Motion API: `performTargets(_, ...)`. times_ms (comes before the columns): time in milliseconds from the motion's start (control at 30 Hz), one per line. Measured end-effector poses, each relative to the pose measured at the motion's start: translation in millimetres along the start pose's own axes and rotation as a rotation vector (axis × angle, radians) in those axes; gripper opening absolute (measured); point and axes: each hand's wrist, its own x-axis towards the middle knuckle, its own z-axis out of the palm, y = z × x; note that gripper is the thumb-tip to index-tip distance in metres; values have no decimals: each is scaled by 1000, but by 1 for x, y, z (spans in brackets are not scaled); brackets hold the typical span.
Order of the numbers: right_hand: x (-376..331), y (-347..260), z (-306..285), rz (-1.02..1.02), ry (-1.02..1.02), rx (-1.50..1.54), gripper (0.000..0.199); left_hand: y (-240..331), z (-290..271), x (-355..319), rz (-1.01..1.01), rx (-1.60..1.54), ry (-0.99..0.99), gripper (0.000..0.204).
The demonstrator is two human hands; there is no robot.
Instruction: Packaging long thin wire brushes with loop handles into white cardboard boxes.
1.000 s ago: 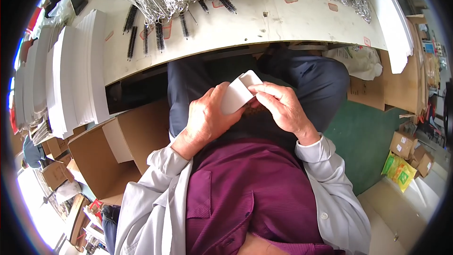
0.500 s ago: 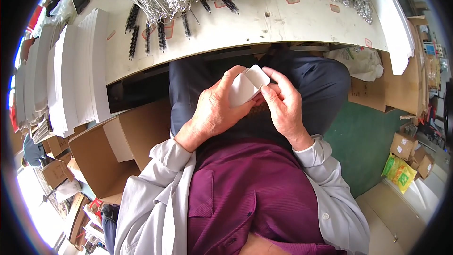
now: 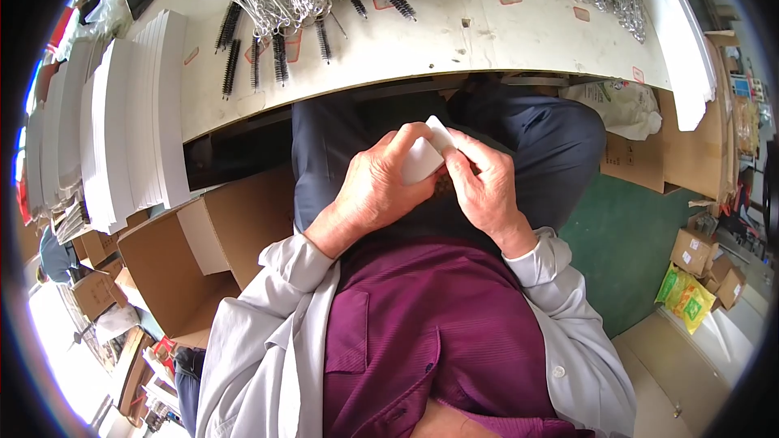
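card (image 3: 423,159) btwn hands, brushes (image 3: 276,57) on table (image 3: 454,40)

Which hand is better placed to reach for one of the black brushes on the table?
Probably the left hand. The black brushes lie on the table to the person's left, and that hand cradles the small white card loosely, while the right hand's fingers pinch its edge.

white card (image 3: 425,158): mostly covered by the left hand (image 3: 375,191) and right hand (image 3: 485,191); only its upper corner shows
wire brushes (image 3: 268,49): tops cut off at the frame's upper edge
bench (image 3: 454,36): hides the knees
lower-left clutter: too blurred to tell
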Motion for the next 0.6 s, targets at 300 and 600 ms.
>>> performTargets(300,5,2,7,-295,57,-204,16,5,2,-6,-78,-4,54,67)
performTargets(600,2,4,24,5,67,-30,13,-11,13,-12,19,157,166,61)
